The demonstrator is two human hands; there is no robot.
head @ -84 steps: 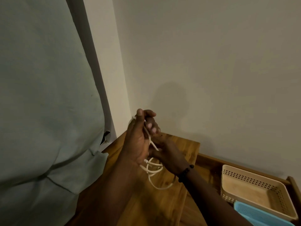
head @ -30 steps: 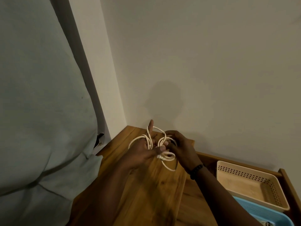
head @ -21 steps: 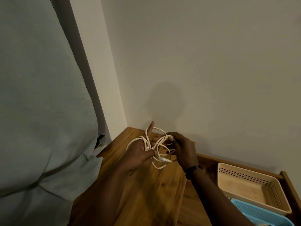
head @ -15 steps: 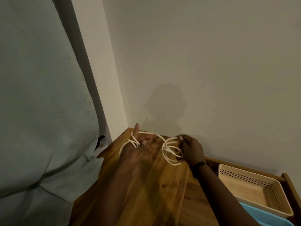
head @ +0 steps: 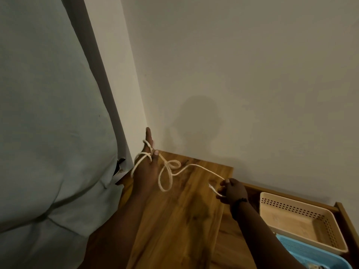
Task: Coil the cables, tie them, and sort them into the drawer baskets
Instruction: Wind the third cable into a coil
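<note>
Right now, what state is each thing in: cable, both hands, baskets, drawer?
white cable: uncoiled, loosely looped, stretched between hands
left hand: cable wound round thumb and hand
right hand: grips cable near its plug end
beige basket: in drawer, empty
blue basket: in drawer, contents unclear
drawer: open

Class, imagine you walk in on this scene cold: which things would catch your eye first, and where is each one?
First, the white cable, strung above the wooden top: it is wound round the left hand near the wall corner, loops loosely in the middle, and ends pinched in the right hand. Next, the beige basket in the open drawer at lower right, with a blue basket just in front of it.
</note>
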